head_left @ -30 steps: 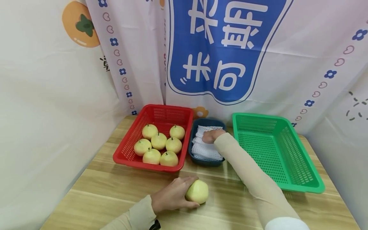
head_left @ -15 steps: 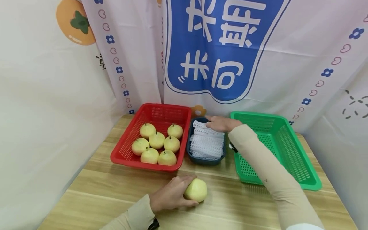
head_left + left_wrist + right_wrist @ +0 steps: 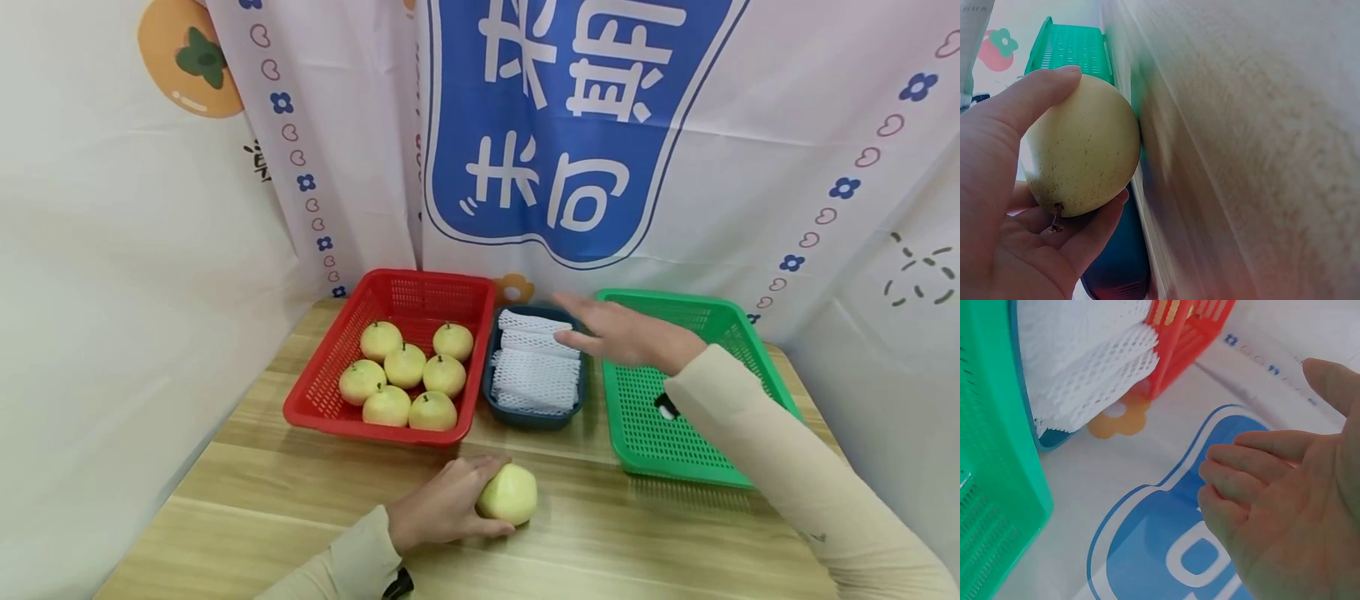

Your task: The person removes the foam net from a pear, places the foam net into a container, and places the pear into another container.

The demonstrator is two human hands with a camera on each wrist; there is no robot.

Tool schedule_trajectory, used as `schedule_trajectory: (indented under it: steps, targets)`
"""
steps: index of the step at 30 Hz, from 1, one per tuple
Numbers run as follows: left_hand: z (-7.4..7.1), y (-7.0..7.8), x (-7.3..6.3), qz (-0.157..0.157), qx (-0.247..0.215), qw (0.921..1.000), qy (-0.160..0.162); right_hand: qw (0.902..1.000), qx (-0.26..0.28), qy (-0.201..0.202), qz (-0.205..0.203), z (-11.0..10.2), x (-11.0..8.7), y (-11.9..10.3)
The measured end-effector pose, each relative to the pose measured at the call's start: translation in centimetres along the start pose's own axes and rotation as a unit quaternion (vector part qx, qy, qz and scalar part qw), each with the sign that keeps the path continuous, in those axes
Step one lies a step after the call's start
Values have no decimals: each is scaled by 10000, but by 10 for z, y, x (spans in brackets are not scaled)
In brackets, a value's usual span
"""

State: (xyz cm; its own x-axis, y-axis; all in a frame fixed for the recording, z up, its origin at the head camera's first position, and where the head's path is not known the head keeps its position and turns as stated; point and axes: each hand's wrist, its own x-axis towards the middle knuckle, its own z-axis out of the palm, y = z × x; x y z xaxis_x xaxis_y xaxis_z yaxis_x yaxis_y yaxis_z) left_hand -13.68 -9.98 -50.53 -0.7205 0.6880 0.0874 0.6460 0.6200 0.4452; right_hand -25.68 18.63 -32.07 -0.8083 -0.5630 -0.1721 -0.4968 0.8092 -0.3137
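On the wooden table, my left hand (image 3: 450,505) holds a pale yellow pear (image 3: 509,495) from its left side. In the left wrist view the thumb lies over the pear (image 3: 1088,147) and the fingers curl beneath, near its stem. My right hand (image 3: 626,333) hovers above the gap between a dark blue tray (image 3: 534,419) and the green basket, holding nothing. Its fingers extend with the thumb apart, and the bare palm (image 3: 1297,506) shows in the right wrist view. White foam net sleeves (image 3: 536,379) lie stacked in the blue tray.
A red basket (image 3: 480,392) with several pears (image 3: 405,365) stands left of the blue tray. To the right is a green basket (image 3: 622,433), partly hidden by the right arm. A printed curtain (image 3: 360,167) hangs behind the table.
My right hand has lifted away from the foam nets in the tray and moved right, toward the green basket, with its fingers spreading. The left hand keeps holding the pear in place.
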Motion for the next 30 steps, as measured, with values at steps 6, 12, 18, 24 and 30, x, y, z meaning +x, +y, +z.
schedule_trajectory:
  steps: [6, 12, 18, 24, 30]
  targets:
    - [-1, -1, 0, -25, -40, 10000, -41, 9996, -73, 208, 160, 22, -39, -6]
    - [-1, -1, 0, -14, -46, 10000, -21, 9970, -604, 474, 57, 55, -65, -1]
    - [1, -1, 0, 40, -32, 10000, 25, 9929, -849, 837, -47, 91, -79, 17]
    - [0, -1, 0, 26, -10, 10000, 47, 9859, -1110, 1221, -275, 123, -81, 33]
    - [0, 1, -1, -84, 0, 10000, -29, 9827, -1213, 1361, -320, 140, -81, 40]
